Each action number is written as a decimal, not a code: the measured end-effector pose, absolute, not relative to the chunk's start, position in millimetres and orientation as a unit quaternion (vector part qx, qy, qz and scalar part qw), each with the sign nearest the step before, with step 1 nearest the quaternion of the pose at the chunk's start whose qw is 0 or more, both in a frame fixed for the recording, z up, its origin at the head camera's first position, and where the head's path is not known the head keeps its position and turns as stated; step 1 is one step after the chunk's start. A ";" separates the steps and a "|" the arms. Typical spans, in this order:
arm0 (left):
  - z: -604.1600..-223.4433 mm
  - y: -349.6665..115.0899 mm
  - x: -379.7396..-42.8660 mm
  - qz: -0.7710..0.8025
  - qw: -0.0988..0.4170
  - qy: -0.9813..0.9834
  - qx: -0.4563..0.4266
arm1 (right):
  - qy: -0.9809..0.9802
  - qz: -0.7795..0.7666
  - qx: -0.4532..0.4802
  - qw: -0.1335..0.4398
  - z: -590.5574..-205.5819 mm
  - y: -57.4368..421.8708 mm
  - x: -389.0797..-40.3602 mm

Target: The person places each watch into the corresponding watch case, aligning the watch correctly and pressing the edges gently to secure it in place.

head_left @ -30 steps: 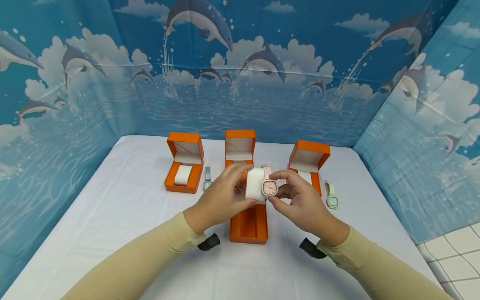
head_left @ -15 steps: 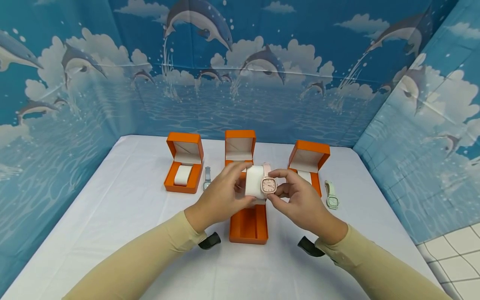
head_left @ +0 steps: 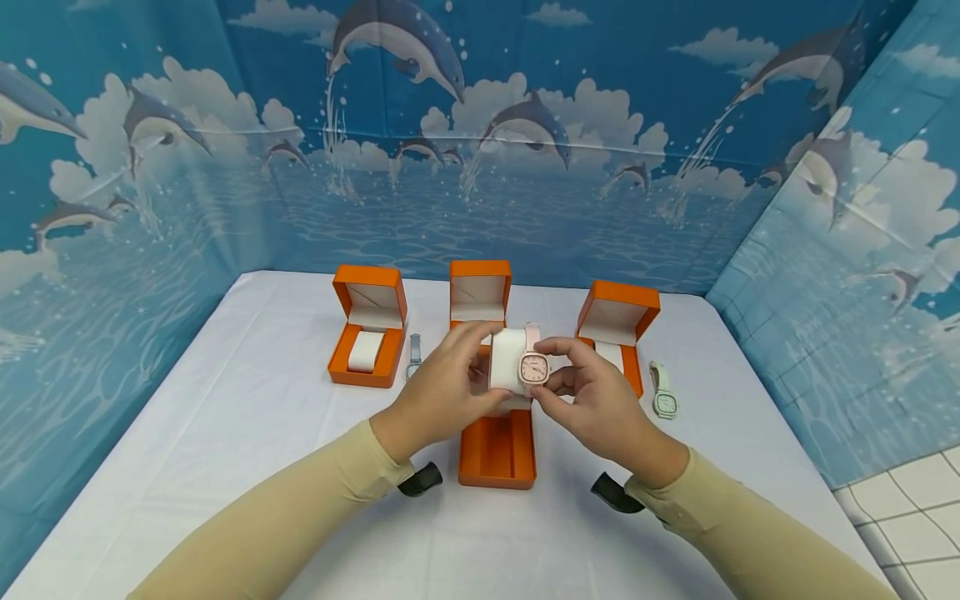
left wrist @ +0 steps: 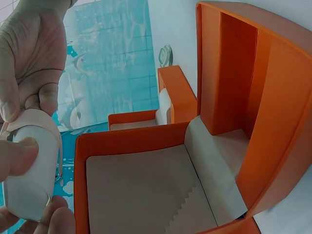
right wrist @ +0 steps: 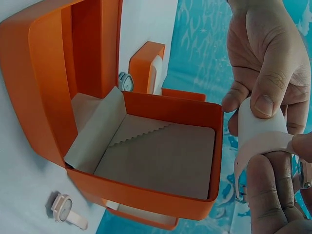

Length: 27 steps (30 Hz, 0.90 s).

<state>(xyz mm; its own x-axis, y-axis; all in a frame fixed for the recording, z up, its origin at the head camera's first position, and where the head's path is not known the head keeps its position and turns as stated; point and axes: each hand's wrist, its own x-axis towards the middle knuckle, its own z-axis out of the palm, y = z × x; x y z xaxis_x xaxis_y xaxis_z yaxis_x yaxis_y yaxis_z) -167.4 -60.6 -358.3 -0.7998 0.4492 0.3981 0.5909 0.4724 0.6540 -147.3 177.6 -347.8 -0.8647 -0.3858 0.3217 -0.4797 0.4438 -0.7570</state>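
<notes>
My left hand (head_left: 444,379) grips a white watch pillow (head_left: 507,360) at its left side, above an open orange watch box (head_left: 497,482). My right hand (head_left: 600,400) pinches a pink watch (head_left: 534,368) at the right edge of its case. The watch's band loops round the pillow's right end; in the right wrist view the pink strap (right wrist: 265,145) circles the white pillow, with the fingers and thumbs of both hands close about it. In the left wrist view, a thumb presses the pillow (left wrist: 31,190) inside the strap. The box's compartment shows no pillow in it.
Three open orange boxes stand along the back: left (head_left: 390,367), middle (head_left: 480,268) and right (head_left: 633,375). Beside them lie a blue-grey watch (head_left: 415,350) and a green watch (head_left: 663,400). Another pinkish watch (right wrist: 63,209) shows in the right wrist view.
The pink watch has moved slightly left and up, further onto the pillow, with my right hand following. My left hand and the pillow have shifted up a little.
</notes>
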 end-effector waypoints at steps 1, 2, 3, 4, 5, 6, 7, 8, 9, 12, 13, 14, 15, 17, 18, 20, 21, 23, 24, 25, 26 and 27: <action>-358.3 -60.6 -167.4 -0.413 0.086 -0.854 -0.305 | -0.848 0.462 0.254 0.050 -347.7 177.5 -147.3; -358.3 -60.8 -167.4 -0.411 0.087 -0.855 -0.305 | -0.848 0.462 0.254 0.050 -347.6 177.5 -147.1; -358.3 -61.1 -167.4 -0.409 0.087 -0.855 -0.305 | -0.847 0.464 0.253 0.048 -347.3 177.5 -146.9; -358.2 -61.4 -167.4 -0.409 0.087 -0.855 -0.306 | -0.846 0.466 0.254 0.046 -346.9 177.6 -146.7; -357.9 -61.8 -167.3 -0.408 0.086 -0.856 -0.306 | -0.844 0.469 0.256 0.043 -346.5 177.8 -146.5; -357.6 -62.2 -167.4 -0.410 0.085 -0.855 -0.307 | -0.842 0.472 0.257 0.039 -346.1 178.0 -146.5; -357.2 -62.6 -167.5 -0.411 0.085 -0.854 -0.308 | -0.840 0.475 0.260 0.036 -345.5 178.3 -146.5; -356.8 -62.9 -167.6 -0.413 0.084 -0.853 -0.309 | -0.837 0.477 0.265 0.034 -344.8 178.7 -146.6; -356.1 -63.2 -167.8 -0.416 0.083 -0.851 -0.310 | -0.835 0.479 0.269 0.031 -344.2 179.1 -147.0; -354.2 -63.8 -168.4 -0.421 0.081 -0.847 -0.313 | -0.833 0.475 0.282 0.025 -342.0 181.0 -148.1; -353.8 -63.9 -168.4 -0.421 0.082 -0.847 -0.313 | -0.833 0.473 0.285 0.022 -340.9 181.8 -148.3; -353.4 -64.0 -168.4 -0.422 0.081 -0.847 -0.313 | -0.834 0.471 0.288 0.020 -340.3 182.4 -148.6; -353.0 -64.1 -168.3 -0.422 0.081 -0.847 -0.313 | -0.835 0.468 0.289 0.017 -339.4 183.1 -148.8; -352.5 -64.2 -168.1 -0.423 0.081 -0.846 -0.314 | -0.838 0.463 0.288 0.014 -338.0 184.1 -149.4; -352.4 -64.2 -167.9 -0.424 0.081 -0.846 -0.314 | -0.840 0.461 0.288 0.014 -336.9 184.4 -149.3; -352.0 -64.1 -167.7 -0.425 0.080 -0.844 -0.316 | -0.843 0.456 0.285 0.015 -335.5 185.0 -149.2; -351.7 -64.0 -167.5 -0.427 0.080 -0.844 -0.316 | -0.844 0.454 0.284 0.014 -334.6 185.2 -149.1; -351.3 -63.9 -167.2 -0.429 0.080 -0.842 -0.317 | -0.845 0.455 0.282 0.010 -333.5 185.7 -148.8; -351.1 -63.9 -167.0 -0.429 0.080 -0.842 -0.317 | -0.844 0.457 0.280 0.007 -332.7 185.8 -148.4; -350.7 -63.8 -166.8 -0.430 0.080 -0.841 -0.317 | -0.844 0.459 0.278 0.003 -332.5 186.1 -148.5; -350.5 -63.8 -166.6 -0.432 0.080 -0.841 -0.317 | -0.842 0.463 0.276 -0.002 -332.2 186.3 -148.6; -350.4 -63.8 -166.6 -0.433 0.080 -0.840 -0.317 | -0.840 0.467 0.275 -0.006 -332.0 186.5 -148.7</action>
